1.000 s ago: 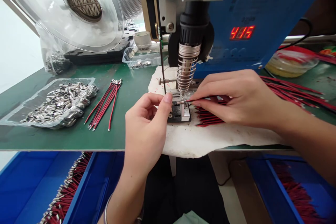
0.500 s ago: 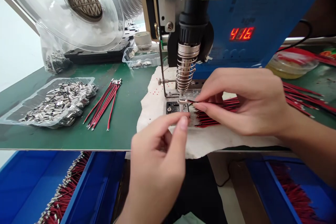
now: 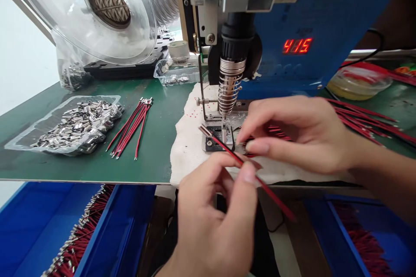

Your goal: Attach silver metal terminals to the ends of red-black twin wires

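Observation:
My left hand point(image 3: 214, 220) pinches a red-and-black wire point(image 3: 227, 149) between thumb and forefinger. The wire slants from the black fixture point(image 3: 214, 143) down to the right, its metal-tipped end near the fixture. My right hand point(image 3: 292, 132) lies over a bundle of red wires point(image 3: 279, 132) on the white cloth point(image 3: 188, 138), thumb and forefinger pressed together just right of the fixture; what they hold is hidden. Above the fixture hangs a heat nozzle with a spring coil point(image 3: 230, 88).
A blue machine point(image 3: 318, 17) shows a red display point(image 3: 297, 46) reading 415. On the green table point(image 3: 156, 130) lie a bag of metal sleeves point(image 3: 78, 123) and a small bunch of finished wires point(image 3: 131, 127). Blue bins point(image 3: 39, 225) with wires sit below.
My left hand has dropped from the fixture toward me and now pulls out a wire. My right hand slid slightly down over the bundle. The display went from 416 to 415.

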{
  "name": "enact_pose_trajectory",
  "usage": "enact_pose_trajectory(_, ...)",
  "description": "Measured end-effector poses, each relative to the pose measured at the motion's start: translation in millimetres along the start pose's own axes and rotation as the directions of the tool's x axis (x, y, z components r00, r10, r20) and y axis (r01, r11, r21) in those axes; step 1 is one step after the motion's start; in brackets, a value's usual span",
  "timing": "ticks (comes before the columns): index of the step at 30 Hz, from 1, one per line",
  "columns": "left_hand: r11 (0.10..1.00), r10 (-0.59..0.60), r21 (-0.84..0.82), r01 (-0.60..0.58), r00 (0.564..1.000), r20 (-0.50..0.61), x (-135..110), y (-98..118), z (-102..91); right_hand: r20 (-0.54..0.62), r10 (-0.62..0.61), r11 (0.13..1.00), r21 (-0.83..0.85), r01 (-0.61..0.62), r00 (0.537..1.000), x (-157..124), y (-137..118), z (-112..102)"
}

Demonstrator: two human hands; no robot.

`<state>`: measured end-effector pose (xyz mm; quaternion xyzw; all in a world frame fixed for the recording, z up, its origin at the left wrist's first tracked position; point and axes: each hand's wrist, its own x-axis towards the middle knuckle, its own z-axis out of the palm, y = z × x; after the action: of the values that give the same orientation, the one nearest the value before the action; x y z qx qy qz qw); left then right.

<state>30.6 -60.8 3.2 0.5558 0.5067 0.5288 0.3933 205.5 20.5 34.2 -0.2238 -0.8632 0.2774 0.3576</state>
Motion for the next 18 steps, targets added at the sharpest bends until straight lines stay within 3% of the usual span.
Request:
enact_pose_trajectory(3, 0.989, -0.011, 0.149, 0.011, 1.000, 0.002, 4.3, -1.9, -25.4, 0.156, 0.129, 0.976, -0.197, -0.097, 0.979, 11.3, 9.3, -26.3)
enact_pose_trajectory(6, 0.942, 0.009, 0.335, 0.001, 1.000, -0.028, 14.7, -3.8, -53.3, 0.400, 0.269, 0.933, -0.334, -0.134, 0.876, 22.5, 21.3, -50.9)
enact_pose_trajectory(9, 0.860, 0.015, 0.509, 0.024, 0.997, -0.071, 28.5, -1.6, -75.9, 0.477, 0.361, 0.903, -0.395, -0.171, 0.802, 23.8, 30.5, -62.8)
enact_pose_trajectory(12, 0.704, -0.006, 0.707, 0.070, 0.996, -0.093, 46.1, 3.9, -93.1, 0.422, 0.345, 0.886, -0.442, -0.142, 0.838, 15.0, 33.6, -62.9)
enact_pose_trajectory(15, 0.427, 0.005, 0.901, 0.081, 0.996, -0.092, 69.2, 10.2, -105.6, 0.380, 0.280, 0.868, -0.493, -0.063, 0.881, 3.6, 31.9, -57.9)
enact_pose_trajectory(18, 0.162, 0.002, 0.982, 0.094, 0.995, -0.096, 94.1, 14.9, -113.3, 0.370, 0.205, 0.856, -0.517, 0.018, 0.906, -4.8, 29.2, -52.8)
